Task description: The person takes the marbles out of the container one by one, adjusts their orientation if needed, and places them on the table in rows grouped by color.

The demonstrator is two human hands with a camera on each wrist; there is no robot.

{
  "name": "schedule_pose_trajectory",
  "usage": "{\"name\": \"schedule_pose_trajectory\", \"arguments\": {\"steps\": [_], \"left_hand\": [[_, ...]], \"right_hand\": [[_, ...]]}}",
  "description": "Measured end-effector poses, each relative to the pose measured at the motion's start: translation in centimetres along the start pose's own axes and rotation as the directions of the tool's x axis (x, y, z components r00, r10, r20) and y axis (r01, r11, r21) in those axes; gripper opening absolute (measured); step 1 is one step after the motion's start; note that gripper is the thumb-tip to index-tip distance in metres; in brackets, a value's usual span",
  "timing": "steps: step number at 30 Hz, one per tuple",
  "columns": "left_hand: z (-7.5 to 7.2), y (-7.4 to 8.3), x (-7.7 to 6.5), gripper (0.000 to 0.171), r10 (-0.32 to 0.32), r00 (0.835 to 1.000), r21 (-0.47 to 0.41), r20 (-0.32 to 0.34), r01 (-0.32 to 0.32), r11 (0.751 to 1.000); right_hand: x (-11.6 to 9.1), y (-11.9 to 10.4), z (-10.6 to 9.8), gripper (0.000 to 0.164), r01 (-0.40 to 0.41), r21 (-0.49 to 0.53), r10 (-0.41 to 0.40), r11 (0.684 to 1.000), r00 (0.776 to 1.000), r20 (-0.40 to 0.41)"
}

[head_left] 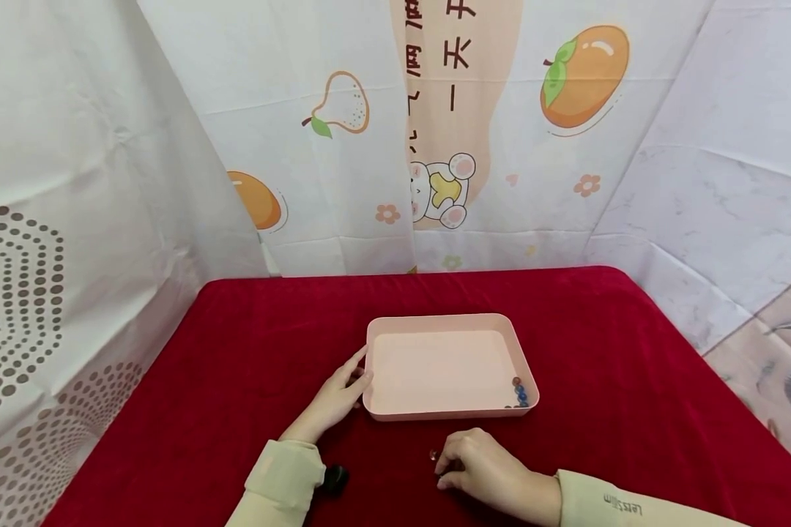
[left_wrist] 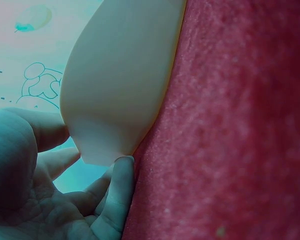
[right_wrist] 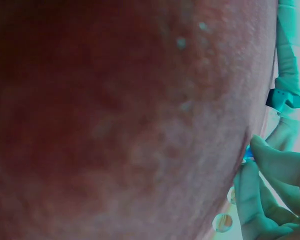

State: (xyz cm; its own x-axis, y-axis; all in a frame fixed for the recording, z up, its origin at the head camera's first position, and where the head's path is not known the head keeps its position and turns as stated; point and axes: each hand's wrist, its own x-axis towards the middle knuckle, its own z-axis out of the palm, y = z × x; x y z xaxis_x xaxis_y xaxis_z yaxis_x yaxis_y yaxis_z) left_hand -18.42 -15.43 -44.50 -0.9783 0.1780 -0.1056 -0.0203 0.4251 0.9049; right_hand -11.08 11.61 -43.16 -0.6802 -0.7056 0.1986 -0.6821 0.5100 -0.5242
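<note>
A shallow pink tray lies on the red cloth. My left hand holds its left end; in the left wrist view, thumb and fingers touch the tray wall. Below the tray's front side, my right hand is low over the cloth. Its thumb and forefinger pinch a small blue marble, mostly hidden by the fingertips. Beside these fingers lies a clear marble with coloured streaks. Several blue and brown marbles sit in the tray's front right corner, some partly hidden by its wall.
Red cloth covers the table all round the tray. White printed curtains hang behind the far edge and at both sides. A black wrist device is at the left cuff.
</note>
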Motion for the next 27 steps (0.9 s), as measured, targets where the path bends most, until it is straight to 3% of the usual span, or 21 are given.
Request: {"name": "schedule_pose_trajectory", "arguments": {"steps": [12,27], "left_hand": [[-0.18,-0.07,0.05,0.059,0.011,1.000,0.003,0.015,-0.011,1.000],[-0.15,-0.20,0.17,0.059,0.010,1.000,0.010,0.012,-0.011,1.000]], "right_hand": [[-0.04,-0.04,0.16,0.008,-0.001,0.025,0.001,1.000,1.000,-0.001],[0.05,-0.11,0.20,0.008,-0.073,0.093,0.071,0.993,0.997,0.023]]}}
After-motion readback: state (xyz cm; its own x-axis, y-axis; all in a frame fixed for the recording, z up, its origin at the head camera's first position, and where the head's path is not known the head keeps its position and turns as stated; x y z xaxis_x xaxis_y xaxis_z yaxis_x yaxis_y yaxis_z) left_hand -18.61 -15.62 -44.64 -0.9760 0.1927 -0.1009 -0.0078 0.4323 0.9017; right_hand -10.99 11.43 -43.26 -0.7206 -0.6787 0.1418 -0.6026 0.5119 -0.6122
